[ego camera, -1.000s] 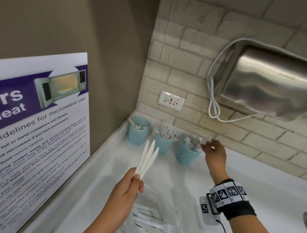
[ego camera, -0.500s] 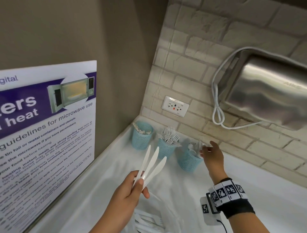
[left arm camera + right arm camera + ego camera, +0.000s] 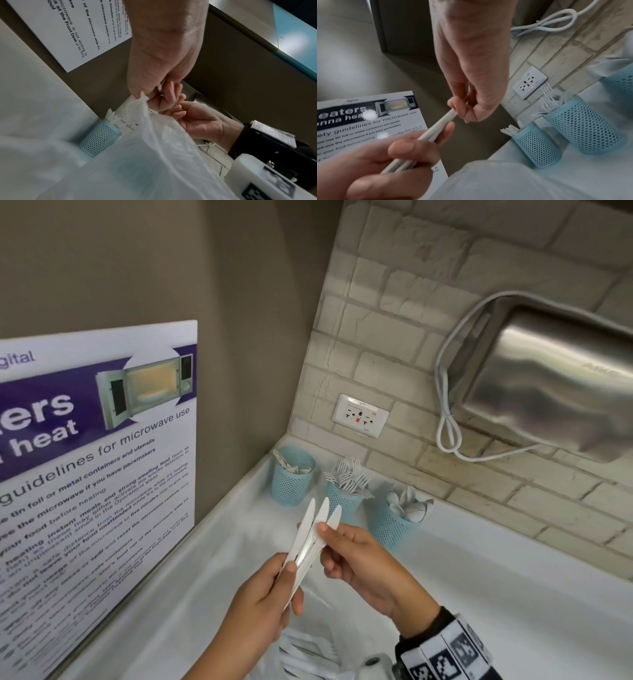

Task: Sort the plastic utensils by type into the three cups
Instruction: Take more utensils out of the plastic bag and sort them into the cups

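Three white plastic knives (image 3: 310,537) fan upward from my left hand (image 3: 291,573), which grips their handles. My right hand (image 3: 327,534) pinches the same knives higher up; the right wrist view shows its fingers (image 3: 453,106) curled round the knives (image 3: 436,129). Behind stand three blue mesh cups: the left cup (image 3: 291,486) holds knives, the middle cup (image 3: 344,501) forks, the right cup (image 3: 390,527) spoons. Both hands are above the counter, in front of the middle cup.
A clear plastic bag (image 3: 308,655) with more white utensils lies under my hands on the white counter (image 3: 513,611). A microwave poster (image 3: 96,474) leans at the left. On the brick wall are an outlet (image 3: 359,415) and a steel appliance (image 3: 555,381) with a looped white cord.
My right hand left the spoon cup, came back toward me and took hold of the knives in my left hand. The spoon it held is no longer in it.
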Action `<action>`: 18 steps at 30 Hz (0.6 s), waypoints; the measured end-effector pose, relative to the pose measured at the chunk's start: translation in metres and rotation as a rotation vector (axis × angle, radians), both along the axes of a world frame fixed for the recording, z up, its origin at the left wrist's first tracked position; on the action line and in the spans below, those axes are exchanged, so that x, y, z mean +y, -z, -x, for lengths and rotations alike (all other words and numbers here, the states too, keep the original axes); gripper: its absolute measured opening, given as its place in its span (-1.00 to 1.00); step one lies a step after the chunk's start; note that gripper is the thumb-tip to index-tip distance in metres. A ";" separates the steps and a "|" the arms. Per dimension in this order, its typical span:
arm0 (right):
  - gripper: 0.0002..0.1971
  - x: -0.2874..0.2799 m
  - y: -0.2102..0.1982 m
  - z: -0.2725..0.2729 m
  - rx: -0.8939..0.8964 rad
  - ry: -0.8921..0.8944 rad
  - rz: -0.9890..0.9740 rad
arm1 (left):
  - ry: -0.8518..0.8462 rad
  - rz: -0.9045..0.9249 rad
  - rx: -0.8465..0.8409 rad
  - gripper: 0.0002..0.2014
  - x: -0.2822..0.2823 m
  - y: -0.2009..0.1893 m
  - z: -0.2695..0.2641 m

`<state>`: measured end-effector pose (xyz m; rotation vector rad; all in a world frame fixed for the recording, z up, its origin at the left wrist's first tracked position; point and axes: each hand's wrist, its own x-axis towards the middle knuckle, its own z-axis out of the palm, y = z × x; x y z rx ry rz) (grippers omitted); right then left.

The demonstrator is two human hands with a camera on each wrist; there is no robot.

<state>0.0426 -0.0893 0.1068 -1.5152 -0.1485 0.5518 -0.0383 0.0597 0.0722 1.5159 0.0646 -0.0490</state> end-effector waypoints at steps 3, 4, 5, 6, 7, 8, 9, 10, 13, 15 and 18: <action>-0.81 0.001 -0.005 0.000 -0.032 0.041 -0.060 | 0.020 0.061 0.016 -0.72 0.002 -0.004 0.002; -0.83 0.001 -0.006 0.000 -0.048 0.049 -0.075 | 0.021 0.079 0.021 -0.70 0.003 -0.005 0.001; -0.82 0.000 -0.007 0.000 -0.060 0.055 -0.087 | 0.023 0.099 0.030 -0.69 0.004 -0.005 0.001; -0.82 0.000 -0.007 0.001 -0.067 0.059 -0.094 | 0.025 0.120 0.042 -0.68 0.004 -0.006 0.001; -0.82 0.001 -0.008 0.002 -0.069 0.060 -0.090 | 0.031 0.141 0.057 -0.67 0.004 -0.006 0.000; -0.83 0.002 -0.008 0.004 -0.076 0.053 -0.075 | 0.039 0.161 0.070 -0.67 0.004 -0.007 0.000; -0.85 0.003 -0.008 0.006 -0.089 0.034 -0.054 | 0.049 0.180 0.081 -0.67 0.003 -0.007 0.001; -0.86 0.005 -0.008 0.009 -0.107 0.004 -0.027 | 0.059 0.195 0.088 -0.67 0.003 -0.008 0.001; -0.80 0.011 -0.008 0.016 -0.121 -0.088 0.034 | 0.067 0.160 0.093 -0.67 0.004 -0.008 0.003; -0.73 0.013 -0.010 0.016 -0.078 -0.113 0.020 | 0.075 0.095 0.089 -0.65 0.006 -0.009 0.003; -0.76 0.014 -0.013 0.016 -0.071 -0.158 0.023 | 0.107 0.017 0.100 -0.59 0.007 -0.009 0.003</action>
